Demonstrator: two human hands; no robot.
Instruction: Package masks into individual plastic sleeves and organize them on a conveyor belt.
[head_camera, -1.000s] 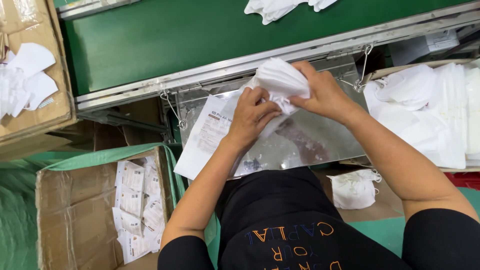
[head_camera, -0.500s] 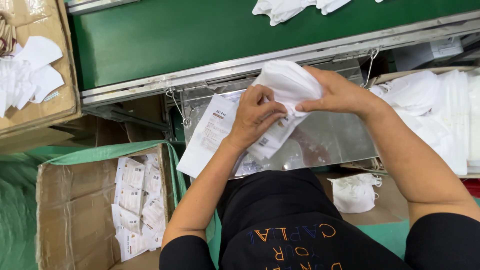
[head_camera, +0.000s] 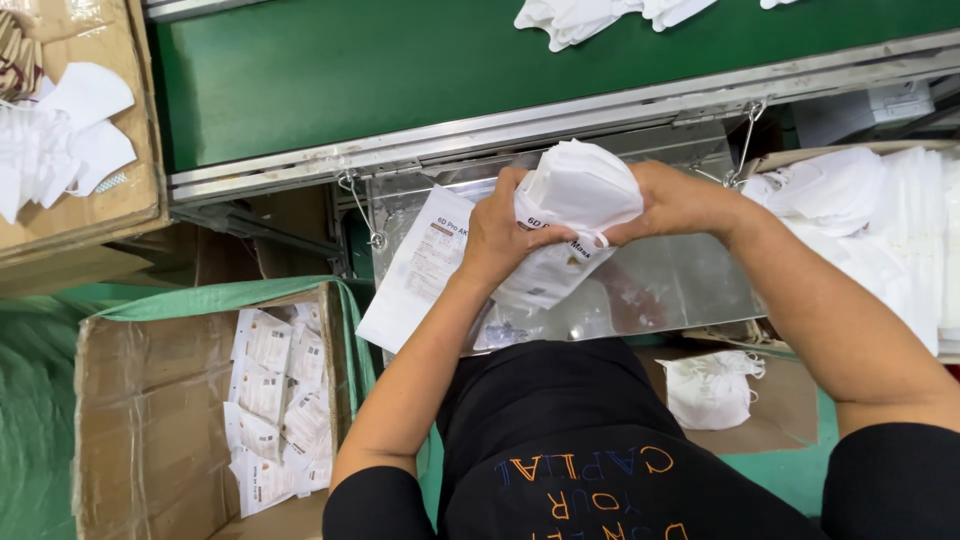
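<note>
My left hand (head_camera: 505, 235) grips a printed plastic pouch (head_camera: 545, 275) by its mouth, above a shiny metal tray (head_camera: 680, 290). My right hand (head_camera: 675, 200) holds a stack of white face masks (head_camera: 580, 185), with its lower end inside the pouch. A stack of flat, empty printed pouches (head_camera: 415, 270) lies on the tray just left of my left hand.
A green conveyor belt (head_camera: 420, 70) runs across the top with white masks (head_camera: 600, 15) on it. More white masks (head_camera: 880, 220) pile at the right. A cardboard box (head_camera: 150, 420) at lower left holds filled pouches (head_camera: 275, 400). Another box (head_camera: 110, 200) with masks sits upper left.
Both hands with the masks and the pouch have drifted slightly right and down in view. The mask stack sits a little deeper in the pouch.
</note>
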